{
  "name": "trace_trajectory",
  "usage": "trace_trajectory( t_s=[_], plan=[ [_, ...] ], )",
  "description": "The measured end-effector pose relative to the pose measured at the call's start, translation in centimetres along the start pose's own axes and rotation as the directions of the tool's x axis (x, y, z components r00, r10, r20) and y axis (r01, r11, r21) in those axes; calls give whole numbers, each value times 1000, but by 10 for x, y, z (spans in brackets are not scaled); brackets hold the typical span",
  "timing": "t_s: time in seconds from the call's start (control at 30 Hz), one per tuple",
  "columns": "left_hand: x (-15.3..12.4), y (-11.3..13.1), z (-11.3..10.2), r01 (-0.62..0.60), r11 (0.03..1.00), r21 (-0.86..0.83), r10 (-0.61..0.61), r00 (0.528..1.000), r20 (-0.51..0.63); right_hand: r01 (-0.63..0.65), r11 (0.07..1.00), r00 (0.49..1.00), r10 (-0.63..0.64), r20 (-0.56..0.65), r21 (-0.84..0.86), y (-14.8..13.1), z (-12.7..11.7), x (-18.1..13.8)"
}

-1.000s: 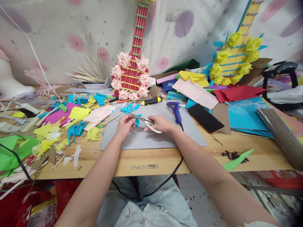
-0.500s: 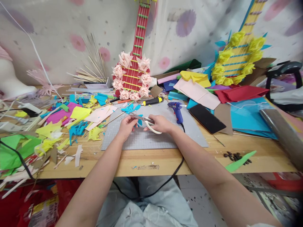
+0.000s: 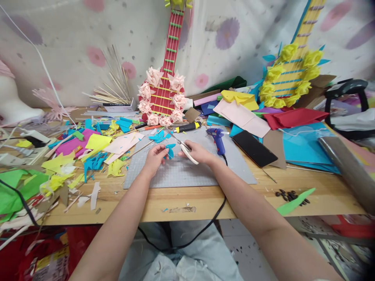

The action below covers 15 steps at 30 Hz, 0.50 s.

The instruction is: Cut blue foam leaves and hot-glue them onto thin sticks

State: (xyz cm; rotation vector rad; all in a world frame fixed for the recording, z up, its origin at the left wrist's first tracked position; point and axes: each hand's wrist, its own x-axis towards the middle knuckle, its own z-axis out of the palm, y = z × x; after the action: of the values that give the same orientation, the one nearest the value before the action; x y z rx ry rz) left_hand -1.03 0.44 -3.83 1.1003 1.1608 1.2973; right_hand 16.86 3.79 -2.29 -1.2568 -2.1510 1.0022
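Note:
My left hand [image 3: 156, 159] pinches a small piece of blue paper [image 3: 170, 150] above the grey cutting mat [image 3: 190, 177]. My right hand [image 3: 197, 151] is closed around the white handles of a pair of scissors [image 3: 189, 152], whose blades point up and left, apart from the paper in my left hand. Just beyond lie blue paper cutouts [image 3: 159, 136] on the mat. A yellow-and-black utility knife [image 3: 188, 127] rests at the mat's far edge, and a blue glue gun [image 3: 216, 141] lies to the right of my right hand.
Coloured paper scraps [image 3: 96, 141] cover the table's left side. At the back leans a red paper guitar [image 3: 162, 93] with pink flowers; a yellow one [image 3: 288, 78] stands at right. A black phone [image 3: 254, 148] lies right of the glue gun, whose cable [image 3: 216, 214] hangs over the front edge.
The scissors have come away from the blue paper, and their blades have swung upward. My left hand has turned, so more of the blue piece shows.

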Motion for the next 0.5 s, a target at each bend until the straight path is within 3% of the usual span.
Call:
trace_trajectory(
  t_s=[0.1, 0.17, 0.27, 0.5],
  plan=[
    [0, 0, 0, 4, 1000, 24, -5, 1000, 19, -37, 933, 999, 45, -14, 358, -7, 7, 7],
    [1, -1, 0, 5, 999, 34, -6, 1000, 30, -39, 867, 999, 48, -5, 497, -13, 12, 13],
    [1, -1, 0, 7, 999, 38, -8, 999, 33, -43, 821, 999, 49, 5, 569, -19, 17, 21],
    [1, -2, -1, 25, 996, 89, -29, 998, 48, -19, 815, 999, 45, -31, 579, -23, 17, 32]
  ],
)
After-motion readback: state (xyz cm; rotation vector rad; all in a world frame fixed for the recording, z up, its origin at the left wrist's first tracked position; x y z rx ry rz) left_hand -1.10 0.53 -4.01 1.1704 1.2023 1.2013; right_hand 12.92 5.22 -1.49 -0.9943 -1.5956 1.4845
